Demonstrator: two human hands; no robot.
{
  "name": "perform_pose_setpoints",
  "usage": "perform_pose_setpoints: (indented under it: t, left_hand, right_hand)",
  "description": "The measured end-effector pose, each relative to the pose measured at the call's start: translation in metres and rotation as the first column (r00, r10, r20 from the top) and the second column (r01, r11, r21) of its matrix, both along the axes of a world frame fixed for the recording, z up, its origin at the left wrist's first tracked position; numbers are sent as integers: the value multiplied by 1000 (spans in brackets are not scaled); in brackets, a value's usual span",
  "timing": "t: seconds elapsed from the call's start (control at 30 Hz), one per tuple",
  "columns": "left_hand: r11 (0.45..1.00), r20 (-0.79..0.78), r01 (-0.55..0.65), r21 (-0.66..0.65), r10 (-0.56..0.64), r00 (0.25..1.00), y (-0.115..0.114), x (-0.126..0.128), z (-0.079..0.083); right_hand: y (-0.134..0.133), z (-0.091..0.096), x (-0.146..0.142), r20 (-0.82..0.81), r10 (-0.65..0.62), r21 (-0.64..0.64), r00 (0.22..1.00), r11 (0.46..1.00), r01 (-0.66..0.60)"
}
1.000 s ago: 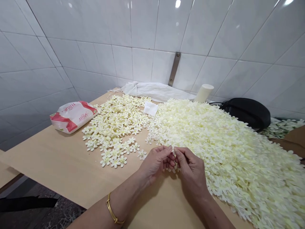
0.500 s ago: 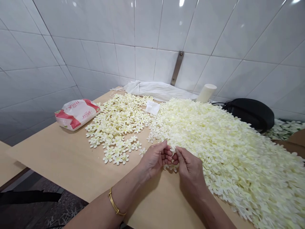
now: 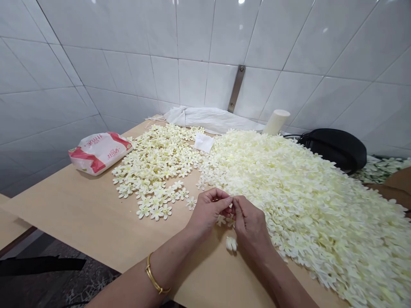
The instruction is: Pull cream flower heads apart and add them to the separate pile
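My left hand (image 3: 210, 209), below a gold bracelet on the wrist, is closed with thumb and forefinger pinched together. My right hand (image 3: 252, 218) pinches as well, its fingertips meeting those of the left. Whatever is between the fingertips is too small or hidden to make out. Just beneath them a single pale flower (image 3: 231, 244) rests on the tabletop. A few more blossoms show partly behind the fingers. To the right spreads a big heap of cream-white artificial flowers (image 3: 298, 184). On the left is a looser pile of flowers (image 3: 160, 158) with yellowish centres.
A tissue pack (image 3: 100, 153) lies on the left of the wooden table (image 3: 96, 205). A crumpled white tissue (image 3: 203, 142) sits between the piles. Along the tiled wall are a white plastic bag (image 3: 212, 117), a cream cylinder (image 3: 276, 122) and a black object (image 3: 337, 147).
A flower now lies on the table below my hands, where bare wood was before. My left fingers have closed into a pinch against the right fingertips. The view has shifted slightly.
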State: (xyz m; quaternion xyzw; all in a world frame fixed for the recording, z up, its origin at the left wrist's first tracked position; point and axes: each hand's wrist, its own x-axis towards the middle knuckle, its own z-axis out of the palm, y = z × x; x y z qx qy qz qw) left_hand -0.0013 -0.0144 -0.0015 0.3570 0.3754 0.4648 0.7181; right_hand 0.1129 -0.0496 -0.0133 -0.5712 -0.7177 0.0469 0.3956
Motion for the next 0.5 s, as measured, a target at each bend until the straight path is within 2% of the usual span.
perform_pose_setpoints:
  t: [0.1, 0.2, 0.27, 0.33, 0.4, 0.5]
  left_hand:
    - [996, -61, -88, -24, 86, 994, 6, -3, -4]
    - [992, -70, -127, -23, 125, 990, 14, -8, -7]
    - [989, -67, -144, -18, 142, 988, 18, -11, -7]
    - [985, -68, -171, -6, 170, 983, 20, -13, -6]
    - [981, -72, -194, 14, 194, 978, 22, -16, -3]
    - [981, -88, -189, 44, 193, 977, 24, -23, 3]
  right_hand:
    - [0, 1, -1, 4, -52, -3, 999, 999, 52]
    - [-2, 8, 1, -38, -118, 30, 992, 992, 119]
    - [-7, 16, 5, -44, -115, 71, 992, 990, 118]
    - [-19, 25, 10, -11, -72, 54, 997, 996, 72]
    - [-40, 32, 17, 62, 29, -96, 998, 995, -23]
    - [-78, 28, 30, 154, 195, -379, 969, 917, -125]
